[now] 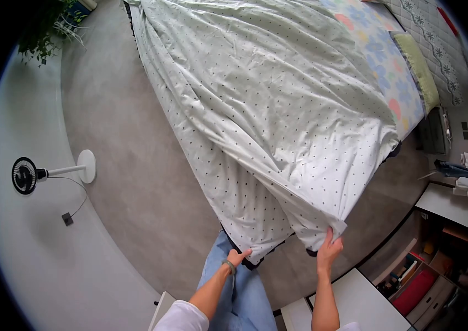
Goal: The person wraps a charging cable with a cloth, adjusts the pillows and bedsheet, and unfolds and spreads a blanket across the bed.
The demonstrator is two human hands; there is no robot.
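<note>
A white duvet cover with small dark dots and a dark trim spreads over the bed and hangs toward me in long folds. My left hand, with a band at the wrist, is closed on its near left corner, just above my jeans. Farther right, my right hand pinches another edge of the same cover and holds it raised. Between the two hands the fabric sags in a fold. Parts of the fingers are hidden by the cloth.
A floral sheet and a yellow-green pillow lie at the bed's far right. On the left, a fan stands with its cord by the wall. Shelves with a red item and a white tabletop are at lower right.
</note>
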